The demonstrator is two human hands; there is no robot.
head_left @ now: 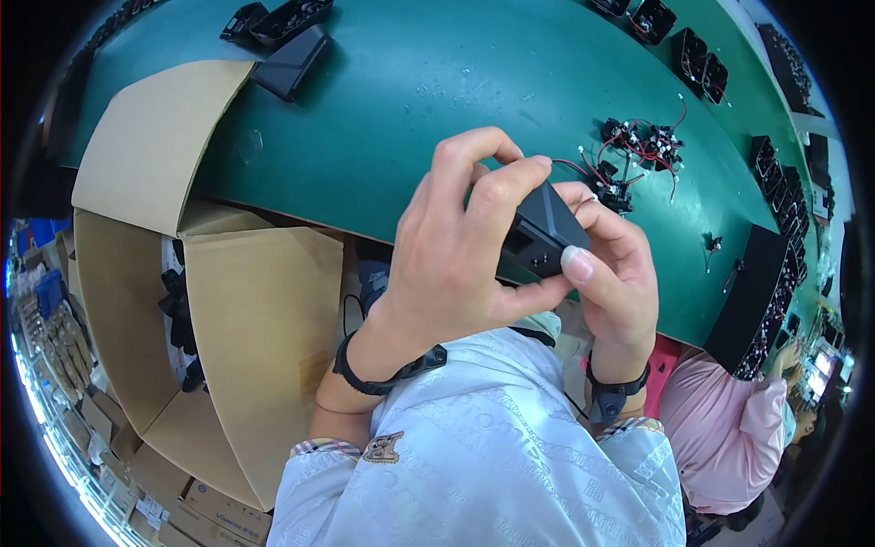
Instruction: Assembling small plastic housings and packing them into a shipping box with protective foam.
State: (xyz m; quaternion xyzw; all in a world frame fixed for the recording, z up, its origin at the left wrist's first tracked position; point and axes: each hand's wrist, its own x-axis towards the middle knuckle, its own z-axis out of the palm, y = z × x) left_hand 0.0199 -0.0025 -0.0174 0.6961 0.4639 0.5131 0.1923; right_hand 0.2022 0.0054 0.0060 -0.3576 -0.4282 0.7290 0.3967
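Left of the fingers, an open carton (228, 319) holds black parts (178, 310). Both hands clasp a black box (540, 239) above the tabletop (410, 82): left hand (456, 255) wraps it, right hand (615, 273) fingers (576, 264) press its end.

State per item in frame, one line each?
left hand: closed around the small black box, fingers over its top
right hand: gripping the same box, thumb pressed on its near face
small black box: held above the table edge, not resting
cardboard carton: flaps open, dark parts inside
red-wired parts: loose on green table
black case: lying flat
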